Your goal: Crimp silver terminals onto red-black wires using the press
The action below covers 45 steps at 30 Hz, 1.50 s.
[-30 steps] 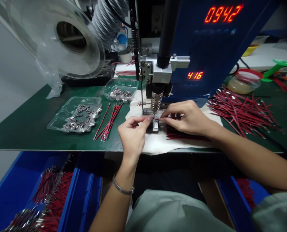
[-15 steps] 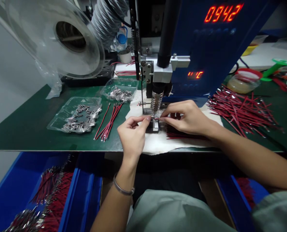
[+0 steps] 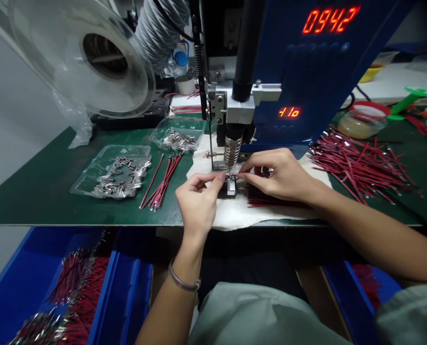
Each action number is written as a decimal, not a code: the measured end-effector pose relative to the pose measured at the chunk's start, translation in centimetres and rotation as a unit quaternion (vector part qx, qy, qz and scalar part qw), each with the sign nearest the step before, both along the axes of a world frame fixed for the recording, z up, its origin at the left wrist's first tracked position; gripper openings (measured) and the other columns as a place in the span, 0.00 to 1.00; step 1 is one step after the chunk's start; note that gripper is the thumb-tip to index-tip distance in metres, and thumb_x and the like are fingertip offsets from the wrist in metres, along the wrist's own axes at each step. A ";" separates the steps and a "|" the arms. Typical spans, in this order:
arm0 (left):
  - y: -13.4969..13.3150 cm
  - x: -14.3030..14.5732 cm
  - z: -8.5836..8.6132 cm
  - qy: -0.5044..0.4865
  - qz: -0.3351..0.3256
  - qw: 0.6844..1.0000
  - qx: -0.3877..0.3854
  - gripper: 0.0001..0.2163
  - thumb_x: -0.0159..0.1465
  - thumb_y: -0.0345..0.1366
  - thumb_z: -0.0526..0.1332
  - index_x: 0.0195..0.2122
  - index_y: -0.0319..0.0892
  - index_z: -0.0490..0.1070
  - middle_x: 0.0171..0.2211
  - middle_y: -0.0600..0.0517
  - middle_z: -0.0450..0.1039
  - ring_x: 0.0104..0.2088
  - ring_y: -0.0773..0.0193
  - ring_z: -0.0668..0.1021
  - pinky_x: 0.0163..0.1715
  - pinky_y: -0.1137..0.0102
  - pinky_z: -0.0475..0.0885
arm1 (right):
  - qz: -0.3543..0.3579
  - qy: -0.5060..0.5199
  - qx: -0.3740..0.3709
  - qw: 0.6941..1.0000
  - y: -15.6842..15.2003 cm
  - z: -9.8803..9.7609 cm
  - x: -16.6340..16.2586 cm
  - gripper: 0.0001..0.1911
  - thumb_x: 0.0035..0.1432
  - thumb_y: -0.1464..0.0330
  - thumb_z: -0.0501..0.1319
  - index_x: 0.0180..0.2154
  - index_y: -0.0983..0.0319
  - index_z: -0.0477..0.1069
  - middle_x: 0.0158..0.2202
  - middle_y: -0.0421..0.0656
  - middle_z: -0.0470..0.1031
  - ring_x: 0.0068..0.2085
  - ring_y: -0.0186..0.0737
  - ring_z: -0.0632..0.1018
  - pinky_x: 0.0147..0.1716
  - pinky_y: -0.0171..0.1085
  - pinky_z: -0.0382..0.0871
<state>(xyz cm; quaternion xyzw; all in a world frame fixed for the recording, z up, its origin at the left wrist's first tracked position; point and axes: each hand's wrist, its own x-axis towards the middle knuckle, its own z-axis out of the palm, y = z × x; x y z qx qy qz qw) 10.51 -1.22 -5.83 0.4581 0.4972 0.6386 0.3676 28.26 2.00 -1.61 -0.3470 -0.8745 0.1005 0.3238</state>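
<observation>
We see the bare left hand (image 3: pixel 198 199) with its fingers narrowed, thumb and forefinger almost meeting beside a small silvery metal fixture (image 3: pixel 231 187); what those tips may enclose is too small and hidden for us to tell; opposite, the bare right hand (image 3: pixel 284 175) has thumb and forefinger pinched on a thin red wire (image 3: pixel 234 176), which lies across the top of the fixture, between the two hands, below a coiled silvery metal spring (image 3: pixel 233 151); under the right hand we find a dark red bundle of thin wires (image 3: pixel 271 200) on a creased white cloth (image 3: pixel 235 218).

On the big blue metal housing (image 3: pixel 299 57) we read "0942" in glowing red digits on the upper display (image 3: pixel 330 20); the smaller red lower display (image 3: pixel 288 112) is only partly lit, and we cannot read it surely; the faint marks beneath both are too dim for us.

On the green flat worktop (image 3: pixel 37 191), left of the left hand, we note a loose row of red and black wires (image 3: pixel 165 184) and a clear plastic tray (image 3: pixel 82 181) of tiny silvery metal parts (image 3: pixel 121 178); well to the right lies a tangled heap of red wires with silvery ends (image 3: pixel 364 167).
</observation>
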 end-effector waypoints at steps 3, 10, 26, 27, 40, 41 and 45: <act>0.0 0.0 0.0 -0.001 0.000 1.000 0.003 0.08 0.52 0.37 0.69 0.29 0.37 0.77 0.29 0.48 0.78 0.26 0.67 0.75 0.28 0.74 0.69 | -0.009 0.005 0.004 1.000 0.0 0.0 0.0 0.05 0.56 0.71 0.62 0.31 0.64 0.76 0.30 0.42 0.79 0.28 0.33 0.75 0.30 0.31 0.66; -0.1 0.0 0.2 0.012 0.008 1.000 -0.003 0.08 0.52 0.37 0.69 0.28 0.37 0.77 0.28 0.49 0.77 0.26 0.68 0.74 0.28 0.74 0.68 | -0.034 0.008 0.015 0.999 0.0 -0.1 0.2 0.04 0.54 0.72 0.62 0.31 0.64 0.77 0.28 0.41 0.78 0.26 0.33 0.74 0.28 0.32 0.65; -0.2 0.0 0.3 0.013 0.008 1.000 -0.007 0.08 0.52 0.37 0.69 0.28 0.37 0.77 0.27 0.49 0.77 0.27 0.67 0.75 0.28 0.74 0.68 | 0.005 -0.002 -0.021 1.000 -0.2 0.2 -0.1 0.05 0.55 0.71 0.61 0.30 0.64 0.76 0.27 0.41 0.77 0.27 0.33 0.74 0.29 0.32 0.63; -0.2 0.0 0.3 0.013 0.008 1.000 -0.008 0.08 0.52 0.37 0.69 0.28 0.37 0.78 0.27 0.49 0.77 0.27 0.67 0.75 0.28 0.74 0.68 | 0.006 -0.005 -0.022 1.000 -0.2 0.2 -0.2 0.05 0.55 0.71 0.61 0.30 0.64 0.76 0.28 0.41 0.77 0.27 0.33 0.74 0.29 0.32 0.63; -0.1 0.0 0.2 0.006 0.001 1.000 0.002 0.07 0.53 0.36 0.68 0.29 0.37 0.77 0.29 0.48 0.78 0.28 0.66 0.76 0.29 0.74 0.69 | -0.012 0.000 -0.010 1.000 -0.1 -0.1 -0.3 0.05 0.56 0.71 0.61 0.31 0.64 0.76 0.30 0.42 0.78 0.29 0.35 0.75 0.31 0.32 0.65; -0.1 0.1 0.2 0.006 0.000 1.000 0.003 0.07 0.53 0.36 0.68 0.29 0.37 0.77 0.29 0.48 0.78 0.29 0.66 0.76 0.29 0.74 0.69 | -0.012 0.001 -0.009 1.000 -0.1 -0.1 -0.3 0.05 0.56 0.71 0.61 0.32 0.64 0.76 0.30 0.42 0.78 0.29 0.35 0.76 0.31 0.32 0.65; -0.1 0.0 0.2 0.011 0.003 1.000 0.005 0.07 0.53 0.37 0.68 0.29 0.37 0.77 0.28 0.48 0.78 0.28 0.66 0.76 0.28 0.73 0.69 | -0.011 0.002 -0.004 1.000 -0.1 -0.2 -0.3 0.05 0.56 0.70 0.61 0.32 0.63 0.76 0.31 0.42 0.79 0.29 0.35 0.76 0.31 0.32 0.65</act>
